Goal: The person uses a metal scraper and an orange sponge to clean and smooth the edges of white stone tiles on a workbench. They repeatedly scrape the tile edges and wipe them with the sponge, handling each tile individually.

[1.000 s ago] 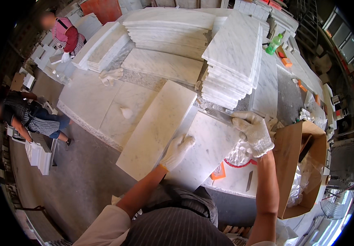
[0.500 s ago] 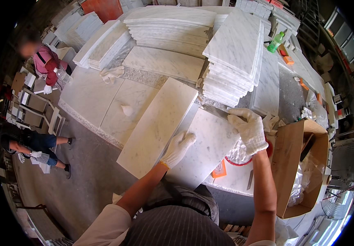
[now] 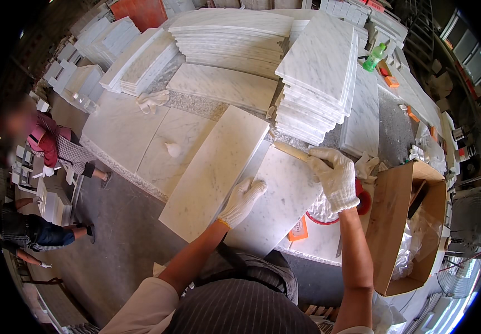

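At the centre of the frame the person's gloved left hand (image 3: 242, 201) lies flat, fingers together and clamped on nothing, on a white marble slab (image 3: 276, 201). A second, longer slab (image 3: 214, 170) lies just to its left, the two overlapping. The gloved right hand (image 3: 335, 177) is closed around a pale wooden stick (image 3: 290, 151) whose far end points toward the upper left, over the first slab's top corner. Right of centre stands one tall stack of tiles (image 3: 318, 83), with another stack (image 3: 235, 36) at the top. One green bottle (image 3: 374, 57) stands at the upper right, one open cardboard box (image 3: 399, 222) at the right. Two people (image 3: 57, 153) crouch at the left edge.
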The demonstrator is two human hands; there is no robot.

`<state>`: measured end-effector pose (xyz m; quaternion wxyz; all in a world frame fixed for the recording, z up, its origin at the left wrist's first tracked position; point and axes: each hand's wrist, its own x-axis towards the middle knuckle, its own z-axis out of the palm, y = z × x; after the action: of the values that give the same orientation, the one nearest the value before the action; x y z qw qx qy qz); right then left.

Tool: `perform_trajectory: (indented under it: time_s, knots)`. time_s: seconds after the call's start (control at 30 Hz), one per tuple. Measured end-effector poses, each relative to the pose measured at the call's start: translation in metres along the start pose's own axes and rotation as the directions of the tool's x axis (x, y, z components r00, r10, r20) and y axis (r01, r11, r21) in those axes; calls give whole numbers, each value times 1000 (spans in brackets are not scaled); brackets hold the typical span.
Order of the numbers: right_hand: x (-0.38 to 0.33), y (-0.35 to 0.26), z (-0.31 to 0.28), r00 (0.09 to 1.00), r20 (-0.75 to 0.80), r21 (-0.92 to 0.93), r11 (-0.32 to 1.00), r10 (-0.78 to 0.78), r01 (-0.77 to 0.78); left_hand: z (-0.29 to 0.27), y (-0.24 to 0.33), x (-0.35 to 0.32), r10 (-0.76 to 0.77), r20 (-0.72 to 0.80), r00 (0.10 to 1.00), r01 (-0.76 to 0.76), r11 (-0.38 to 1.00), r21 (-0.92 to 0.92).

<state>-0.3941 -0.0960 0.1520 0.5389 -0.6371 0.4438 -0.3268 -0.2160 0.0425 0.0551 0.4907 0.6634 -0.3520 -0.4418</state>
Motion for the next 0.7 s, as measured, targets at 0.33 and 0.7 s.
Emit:
perform_trajectory:
  time_s: [0.33, 0.7]
  knots:
    - [-3, -2, 3, 999, -14, -25, 999, -48, 47, -1, 0, 0, 10, -12, 1000, -9, 998, 65]
    - [-6, -4, 3, 997, -36, -34, 997, -74, 73, 0, 2, -1, 3, -9, 1000, -2, 999, 43]
